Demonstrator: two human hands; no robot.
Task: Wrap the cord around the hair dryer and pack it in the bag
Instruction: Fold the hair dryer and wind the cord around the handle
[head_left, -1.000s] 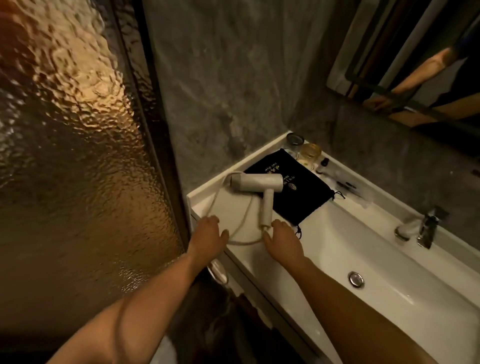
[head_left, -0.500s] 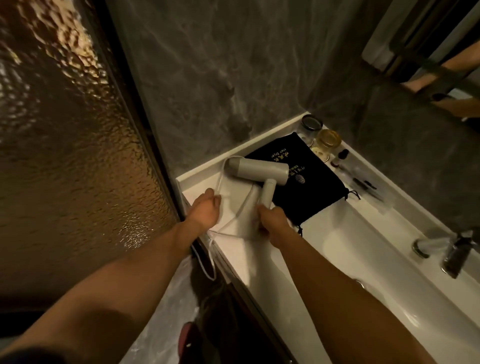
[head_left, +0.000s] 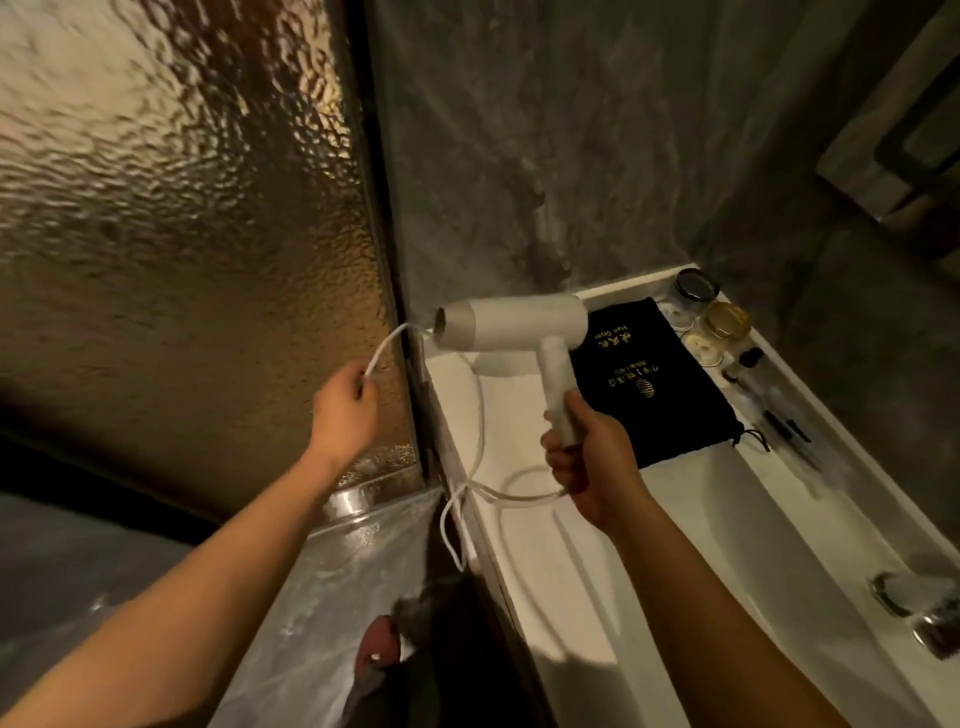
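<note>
A white hair dryer (head_left: 511, 323) is held in the air above the left end of the white sink counter (head_left: 545, 561), barrel pointing left. My right hand (head_left: 592, 462) grips its handle from below. The white cord (head_left: 478, 415) loops from the handle base across the counter, hangs over the counter's left edge, and rises to my left hand (head_left: 345, 410), which is closed on it left of the counter. A flat black drawstring bag (head_left: 649, 382) with gold print lies on the counter behind the dryer.
Two glass jars (head_left: 724, 319) and small toiletries stand at the counter's back edge. A chrome tap (head_left: 919, 603) sits at the right. A textured glass panel (head_left: 182, 234) with a dark frame stands close on the left. The grey wall is behind.
My right hand has lifted the dryer off the counter by its handle. My left hand has picked up the cord and drawn it up and to the left.
</note>
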